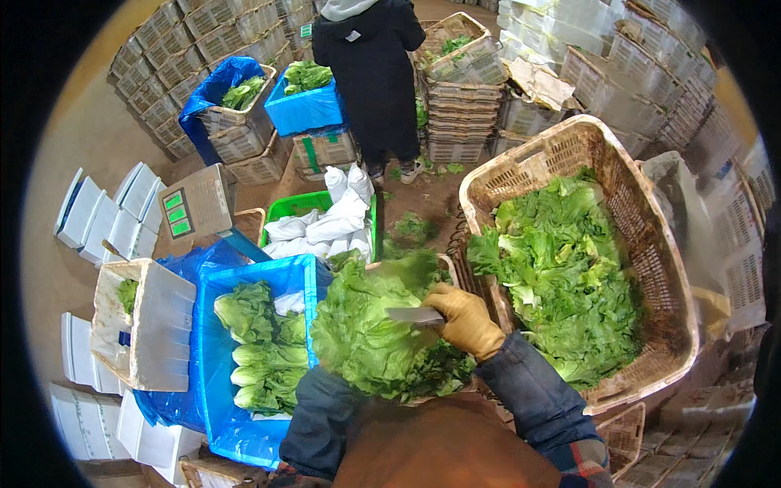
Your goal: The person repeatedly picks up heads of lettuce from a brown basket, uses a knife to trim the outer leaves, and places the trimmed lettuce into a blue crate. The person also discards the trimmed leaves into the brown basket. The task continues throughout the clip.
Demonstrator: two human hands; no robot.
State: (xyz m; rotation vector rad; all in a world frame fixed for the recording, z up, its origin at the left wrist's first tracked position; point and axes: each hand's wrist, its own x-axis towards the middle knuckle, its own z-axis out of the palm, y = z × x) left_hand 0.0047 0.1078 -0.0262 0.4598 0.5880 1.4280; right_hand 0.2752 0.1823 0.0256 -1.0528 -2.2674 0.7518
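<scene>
Just beyond your brown apron [439, 447] is the lettuce [362, 313]. Your right hand [467, 320] clenches the knife [413, 315]; your left hand is hidden, its grip unclear, so cut lightly, away from it.

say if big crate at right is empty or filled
Partly filled: the crate holds green leaves, with its far wall showing above.

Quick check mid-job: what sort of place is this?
Probably a vegetable trimming and packing shed: there's a knife in the gloved right hand, romaine-like lettuce heads in a blue bin near a digital scale, and tall stacks of plastic crates.
</scene>
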